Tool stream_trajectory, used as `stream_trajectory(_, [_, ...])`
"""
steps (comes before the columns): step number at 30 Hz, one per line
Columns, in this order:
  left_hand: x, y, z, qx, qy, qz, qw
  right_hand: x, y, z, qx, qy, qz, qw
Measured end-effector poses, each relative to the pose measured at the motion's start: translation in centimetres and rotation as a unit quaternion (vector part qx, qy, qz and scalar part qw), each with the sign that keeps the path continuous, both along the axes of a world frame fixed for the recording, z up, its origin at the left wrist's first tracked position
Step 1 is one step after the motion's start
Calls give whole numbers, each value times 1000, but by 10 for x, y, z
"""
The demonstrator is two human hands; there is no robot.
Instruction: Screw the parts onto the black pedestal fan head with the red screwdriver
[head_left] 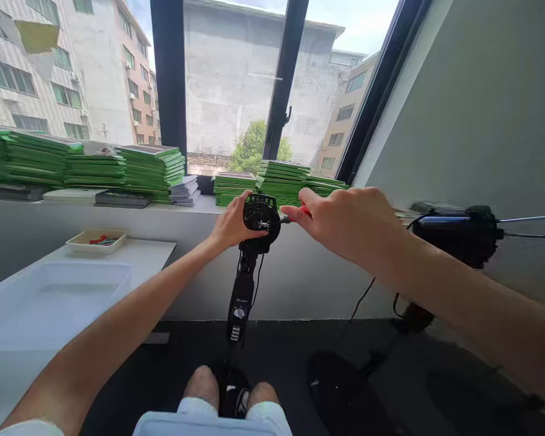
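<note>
- Knees (231,387) are bracketing the black stand's (241,290) base.
- Left hand (231,225) is clasping the round motor head (260,217), centre far.
- Right hand (345,221) is pinching a red-handled screwdriver (300,212) against it; fastening looks unfinished.

Matt black plastic motor head (260,219)

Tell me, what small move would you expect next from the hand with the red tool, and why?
Probably a slight turn of the red-handled tool. The right hand holds it with its tip at the centre of the round black head, which the left hand steadies from the side atop the black pole, so it looks set for driving a screw.
</note>
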State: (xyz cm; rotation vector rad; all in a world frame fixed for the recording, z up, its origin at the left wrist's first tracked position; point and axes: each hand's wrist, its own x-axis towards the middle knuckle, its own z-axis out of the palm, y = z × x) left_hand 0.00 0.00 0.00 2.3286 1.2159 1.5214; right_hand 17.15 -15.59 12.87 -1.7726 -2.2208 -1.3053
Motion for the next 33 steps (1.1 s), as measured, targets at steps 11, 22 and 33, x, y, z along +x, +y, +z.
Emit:
stream_trajectory(11, [-1, -2, -2, 2, -4, 5, 1000, -2, 0, 8, -76, 21, 48, 996])
stream_trajectory(22, [-2, -2, 0, -1, 13, 9, 1000, 0, 0, 8, -75, 25, 31, 996])
stream_trajectory(33, [-3, -2, 2, 3, 33, 11, 999, 1, -1, 5, -36, -17, 31, 999])
